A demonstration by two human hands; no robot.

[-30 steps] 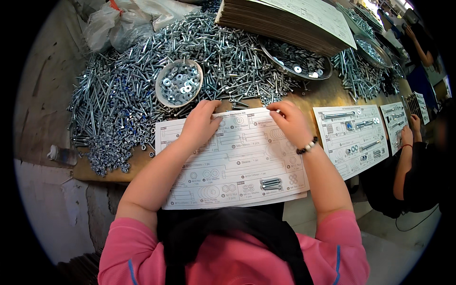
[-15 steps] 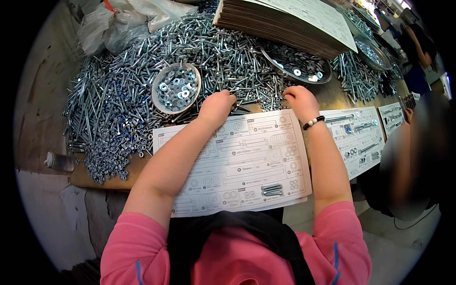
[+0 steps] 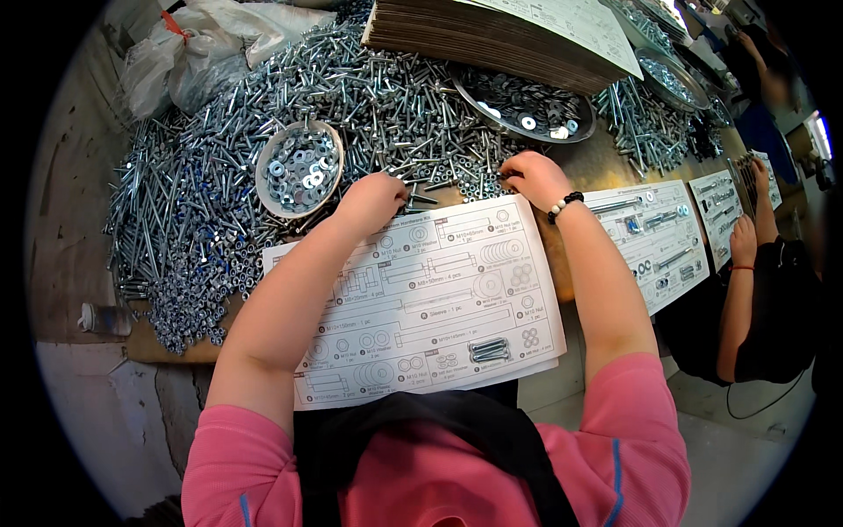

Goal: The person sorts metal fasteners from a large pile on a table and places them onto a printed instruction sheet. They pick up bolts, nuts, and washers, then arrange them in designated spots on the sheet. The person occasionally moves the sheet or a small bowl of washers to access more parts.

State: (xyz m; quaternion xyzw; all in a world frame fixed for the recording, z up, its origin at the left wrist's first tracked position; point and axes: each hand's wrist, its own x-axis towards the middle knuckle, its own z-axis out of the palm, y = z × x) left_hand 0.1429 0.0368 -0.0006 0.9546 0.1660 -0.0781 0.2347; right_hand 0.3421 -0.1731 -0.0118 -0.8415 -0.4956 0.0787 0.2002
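Observation:
At the near edge of the hardware heap, my left hand has its fingers curled inward among loose bolts. What they hold, if anything, is hidden. My right hand, with a beaded bracelet at the wrist, reaches into a small patch of nuts, its thumb and fingertips pinched together. I cannot make out what is in that pinch. Under my forearms lies a printed sheet with outline drawings of hardware. A few silver bolts rest side by side on its lower right part.
A bowl of washers sits in the bolt heap. Behind are a dark pan with black washers and a tall stack of sheets. To the right, a co-worker's hands are over another sheet carrying hardware.
The whole view has shifted slightly, moving the scene leftward. Both my hands stay at the heap's near edge, fingers still curled. The co-worker's hands show more plainly now.

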